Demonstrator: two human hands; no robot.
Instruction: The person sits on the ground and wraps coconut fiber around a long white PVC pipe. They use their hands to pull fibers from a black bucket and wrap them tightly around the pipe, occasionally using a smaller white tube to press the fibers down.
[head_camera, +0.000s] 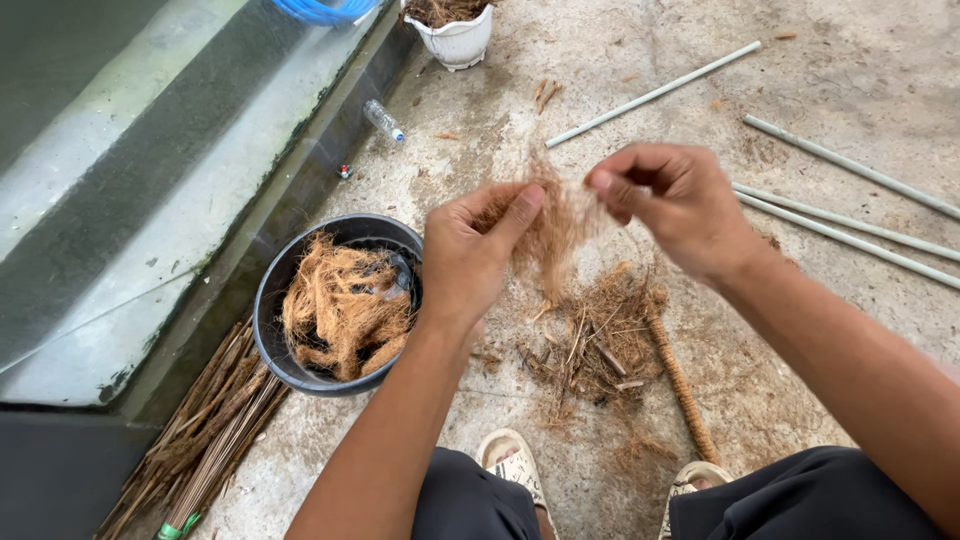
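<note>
Two-handed grip on coir tuft (555, 225), black tub (275, 300) beside

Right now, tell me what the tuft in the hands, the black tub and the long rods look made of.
Tuft: dry brown plant fibre, probably coconut coir; wiry, matte strands.
Black tub: likely plastic; smooth, dull rim.
Long rods: pale grey, thin, straight; plastic or metal tubing, cannot tell which.
</note>
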